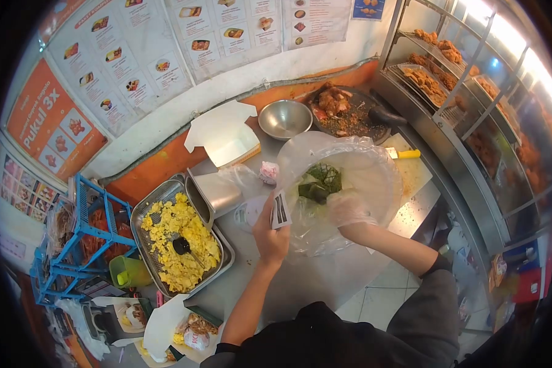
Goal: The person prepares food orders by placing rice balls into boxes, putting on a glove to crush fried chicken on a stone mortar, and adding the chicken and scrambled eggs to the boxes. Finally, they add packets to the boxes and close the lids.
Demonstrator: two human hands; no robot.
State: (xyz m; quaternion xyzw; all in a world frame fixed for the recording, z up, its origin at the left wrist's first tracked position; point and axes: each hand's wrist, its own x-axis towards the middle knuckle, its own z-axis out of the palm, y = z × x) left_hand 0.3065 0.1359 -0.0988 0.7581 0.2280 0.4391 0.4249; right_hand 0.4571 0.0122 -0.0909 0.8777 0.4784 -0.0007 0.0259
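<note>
My left hand (272, 232) is closed on a small white packet (281, 210) with dark print, held upright over the metal counter. My right hand (349, 211), in a clear plastic glove, reaches into a wide bowl lined with clear plastic (374, 168). Dark green leaves (320, 183) lie in the bowl just beside its fingers. The glove and the pale plastic blur together, so whether the fingers hold anything is hidden. A crumpled pink and white wrapper (268, 172) lies at the bowl's left edge.
Left stands a tray of yellow scrambled egg (184, 245) with a black-handled utensil. Behind are an open white box (222, 138), a steel bowl (285, 119) and a board with chicken (334, 101). A yellow-handled knife (406, 154) lies right, near a display case (448, 116). Filled boxes (165, 328) sit lower left.
</note>
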